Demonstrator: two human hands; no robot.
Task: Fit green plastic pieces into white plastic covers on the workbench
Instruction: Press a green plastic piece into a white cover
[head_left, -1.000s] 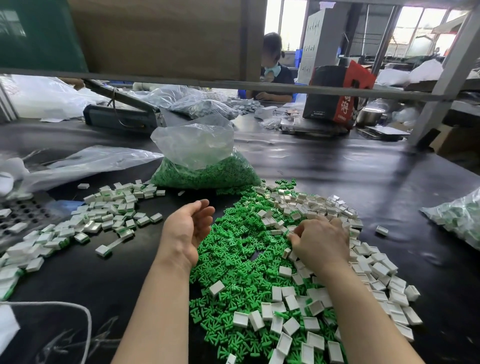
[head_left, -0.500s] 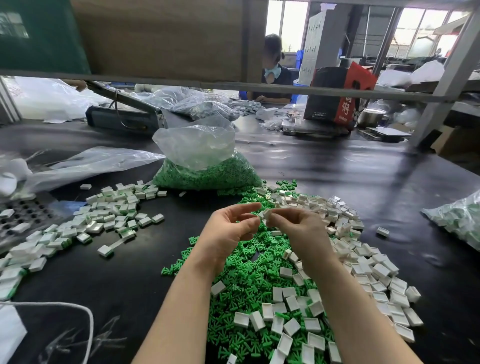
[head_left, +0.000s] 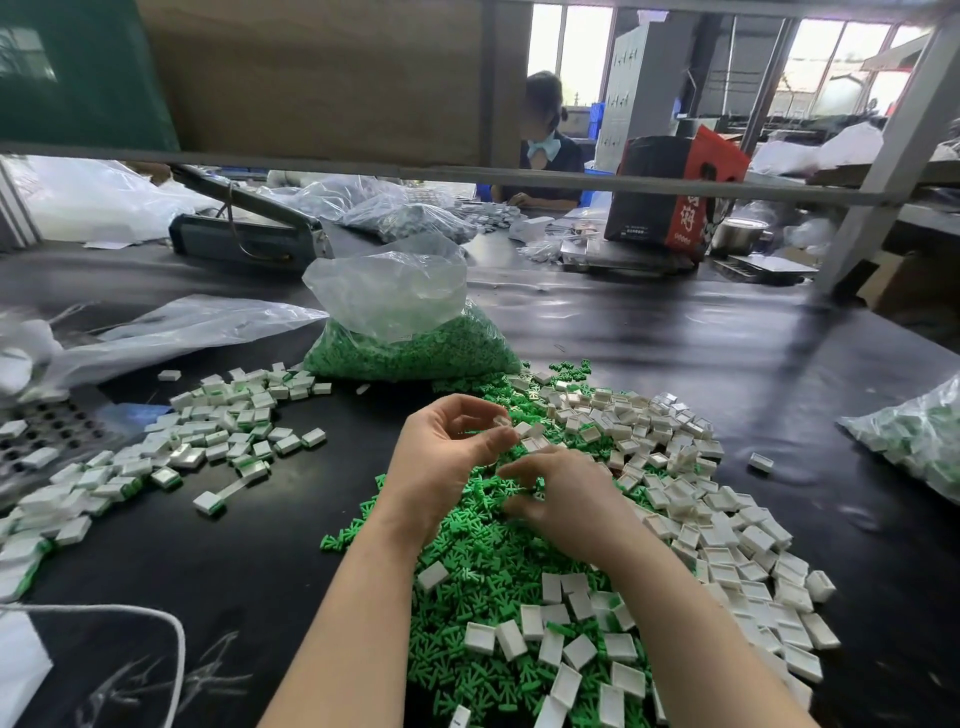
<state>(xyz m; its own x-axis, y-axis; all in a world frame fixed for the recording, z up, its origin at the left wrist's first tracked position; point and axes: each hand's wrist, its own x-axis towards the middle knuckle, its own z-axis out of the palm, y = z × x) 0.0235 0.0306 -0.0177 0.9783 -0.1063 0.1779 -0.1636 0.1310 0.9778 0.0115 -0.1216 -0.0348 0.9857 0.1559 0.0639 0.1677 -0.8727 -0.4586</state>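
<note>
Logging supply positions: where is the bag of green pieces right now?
In the head view, the bag sits centre, behind the loose green pile, right of the finished covers.

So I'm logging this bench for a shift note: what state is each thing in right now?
Left hand: raised, pinching a white cover.
Right hand: fingers curled, down on the green pieces; blurred.
Bag of green pieces: open, part full.
Loose covers: empty, heaped right.
Fitted covers: green inside, heaped left.
</note>
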